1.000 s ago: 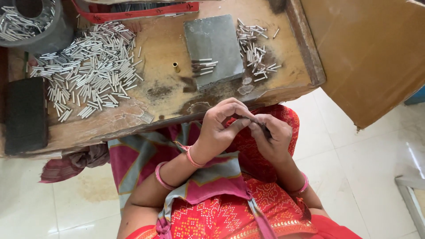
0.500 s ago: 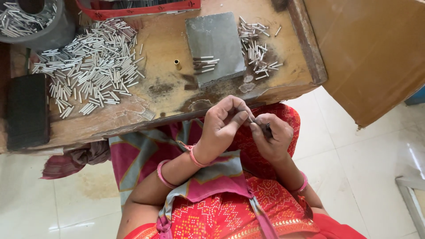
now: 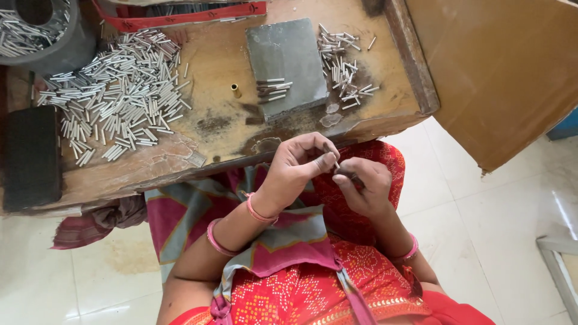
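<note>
Hardly anything has shifted since a moment ago: both hands remain together over the lap, just off the near edge of the bench, with only small changes in how the fingers curl. Thumb and fingertips of the left hand [image 3: 295, 165] are pinched shut on a thin, small metal tube [image 3: 336, 164], which sticks out toward the right hand [image 3: 364, 186]. That hand's fingers are curled closed around a small dark piece [image 3: 349, 174], too hidden to make out clearly, and it meets the tube's end right between the two hands. Pink bangles [image 3: 256, 210] circle the left wrist and forearm, another sits on the right wrist, and red patterned cloth covers the lap beneath. Beyond the hands is the worn wooden bench [image 3: 217, 66]. On it lies a grey slab [image 3: 286, 66] with a few tubes resting on its near part, and a small scatter of tubes [image 3: 343, 66] just right of it. One brass-coloured tube [image 3: 235, 90] stands alone left of the slab. Farther left spreads a large heap of silver tubes [image 3: 114, 90], with a dark block [image 3: 30, 156] at the bench's left end and a grey bowl of more tubes [image 3: 36, 30] in the far corner.
</note>
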